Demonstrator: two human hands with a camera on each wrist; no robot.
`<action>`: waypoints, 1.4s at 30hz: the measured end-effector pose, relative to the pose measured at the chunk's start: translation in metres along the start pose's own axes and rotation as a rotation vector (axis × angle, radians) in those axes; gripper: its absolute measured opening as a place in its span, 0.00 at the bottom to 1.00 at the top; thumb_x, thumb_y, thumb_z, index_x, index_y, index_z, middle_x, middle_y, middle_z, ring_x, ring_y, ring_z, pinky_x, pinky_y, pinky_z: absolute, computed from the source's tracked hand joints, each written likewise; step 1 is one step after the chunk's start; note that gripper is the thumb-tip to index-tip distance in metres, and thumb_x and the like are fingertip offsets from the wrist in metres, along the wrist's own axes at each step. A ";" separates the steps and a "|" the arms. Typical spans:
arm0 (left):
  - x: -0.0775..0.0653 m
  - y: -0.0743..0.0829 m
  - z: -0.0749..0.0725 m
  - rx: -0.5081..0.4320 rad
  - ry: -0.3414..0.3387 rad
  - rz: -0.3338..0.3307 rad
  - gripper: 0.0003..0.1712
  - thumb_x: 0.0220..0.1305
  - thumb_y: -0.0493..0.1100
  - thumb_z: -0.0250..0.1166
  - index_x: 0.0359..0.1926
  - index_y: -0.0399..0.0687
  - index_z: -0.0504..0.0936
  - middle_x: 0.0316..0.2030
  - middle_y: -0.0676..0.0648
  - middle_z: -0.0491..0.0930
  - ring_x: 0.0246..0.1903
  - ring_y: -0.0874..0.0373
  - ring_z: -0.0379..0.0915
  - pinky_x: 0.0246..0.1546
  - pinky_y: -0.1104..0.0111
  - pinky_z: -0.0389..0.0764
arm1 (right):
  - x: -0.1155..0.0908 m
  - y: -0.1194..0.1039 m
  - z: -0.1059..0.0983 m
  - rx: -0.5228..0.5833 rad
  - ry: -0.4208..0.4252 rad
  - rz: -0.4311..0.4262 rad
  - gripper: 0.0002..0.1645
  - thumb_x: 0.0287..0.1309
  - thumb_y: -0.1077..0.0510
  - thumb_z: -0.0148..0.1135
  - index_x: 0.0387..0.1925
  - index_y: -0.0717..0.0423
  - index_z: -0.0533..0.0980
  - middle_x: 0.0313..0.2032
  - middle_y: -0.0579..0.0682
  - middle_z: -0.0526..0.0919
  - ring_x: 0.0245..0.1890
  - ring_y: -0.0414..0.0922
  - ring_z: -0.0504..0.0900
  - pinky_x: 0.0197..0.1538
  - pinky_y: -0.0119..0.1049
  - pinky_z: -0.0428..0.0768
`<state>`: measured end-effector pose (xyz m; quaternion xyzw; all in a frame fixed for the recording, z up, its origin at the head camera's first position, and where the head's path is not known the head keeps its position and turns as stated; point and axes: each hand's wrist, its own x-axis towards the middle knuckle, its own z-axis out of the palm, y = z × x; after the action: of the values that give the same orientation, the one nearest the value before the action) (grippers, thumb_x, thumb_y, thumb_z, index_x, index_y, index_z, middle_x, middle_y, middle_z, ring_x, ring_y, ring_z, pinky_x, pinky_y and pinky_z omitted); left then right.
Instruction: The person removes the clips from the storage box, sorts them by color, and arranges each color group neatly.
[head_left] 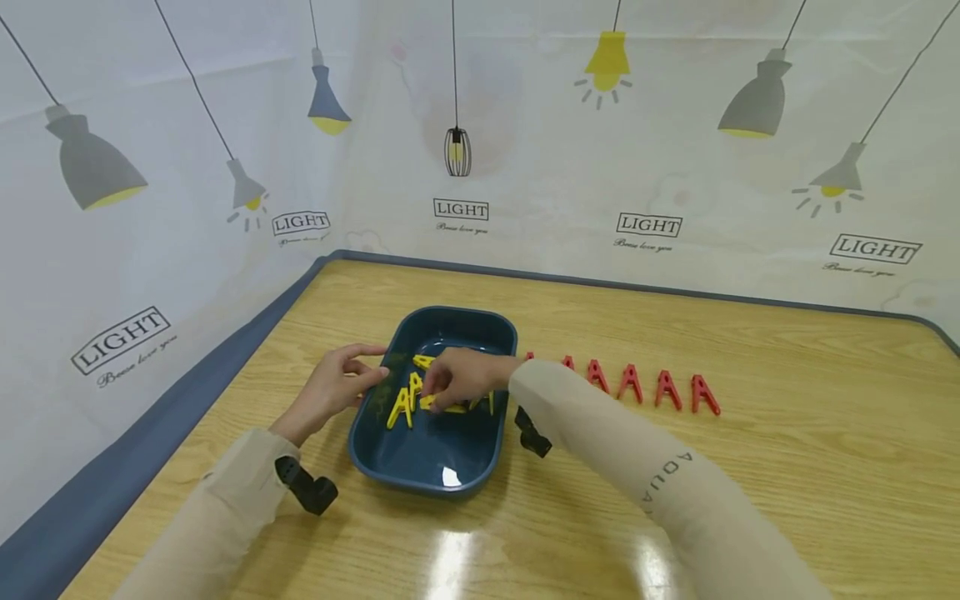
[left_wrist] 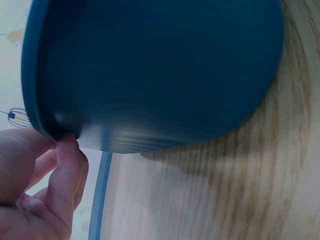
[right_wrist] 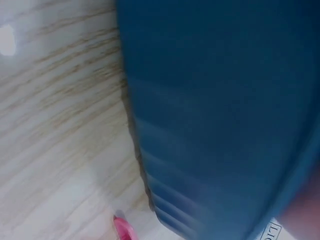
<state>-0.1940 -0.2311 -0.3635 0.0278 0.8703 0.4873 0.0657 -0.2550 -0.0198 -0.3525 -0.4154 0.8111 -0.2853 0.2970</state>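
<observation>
A dark blue plastic basin stands on the table with several yellow clothespins inside. My left hand pinches its left rim between thumb and fingers; the left wrist view shows the fingers at the rim's underside. My right hand reaches over the right rim into the basin. Its curled fingertips pinch a yellow clothespin low over the basin floor. More yellow clothespins lie beside and partly behind this hand. In the right wrist view the basin wall hides most of the hand.
Right of the basin, several red clothespins stand in a row on the wooden table; my right forearm partly covers the nearest ones. A white curtain printed with lamps surrounds the back and left edges.
</observation>
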 end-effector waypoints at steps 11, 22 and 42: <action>0.001 -0.002 0.001 0.009 0.001 0.000 0.25 0.61 0.43 0.58 0.59 0.43 0.67 0.38 0.35 0.75 0.34 0.48 0.73 0.30 0.61 0.78 | -0.039 0.002 -0.009 0.141 0.309 -0.195 0.13 0.52 0.60 0.61 0.40 0.61 0.76 0.32 0.48 0.79 0.31 0.40 0.76 0.38 0.31 0.75; 0.002 -0.001 0.002 0.011 -0.006 -0.002 0.26 0.61 0.43 0.57 0.59 0.44 0.66 0.39 0.36 0.75 0.36 0.47 0.73 0.31 0.61 0.78 | -0.080 0.014 -0.021 0.326 0.450 -0.107 0.12 0.53 0.61 0.60 0.41 0.61 0.75 0.29 0.52 0.77 0.28 0.49 0.74 0.30 0.40 0.76; 0.001 -0.001 0.002 0.002 -0.013 0.009 0.26 0.61 0.43 0.57 0.59 0.42 0.66 0.41 0.34 0.75 0.38 0.45 0.73 0.31 0.60 0.78 | -0.121 0.065 0.013 0.462 0.523 0.168 0.16 0.53 0.59 0.60 0.41 0.65 0.72 0.30 0.52 0.77 0.31 0.49 0.76 0.36 0.39 0.76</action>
<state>-0.1949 -0.2300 -0.3649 0.0349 0.8701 0.4867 0.0693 -0.2205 0.1113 -0.3777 -0.1823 0.8051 -0.5323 0.1879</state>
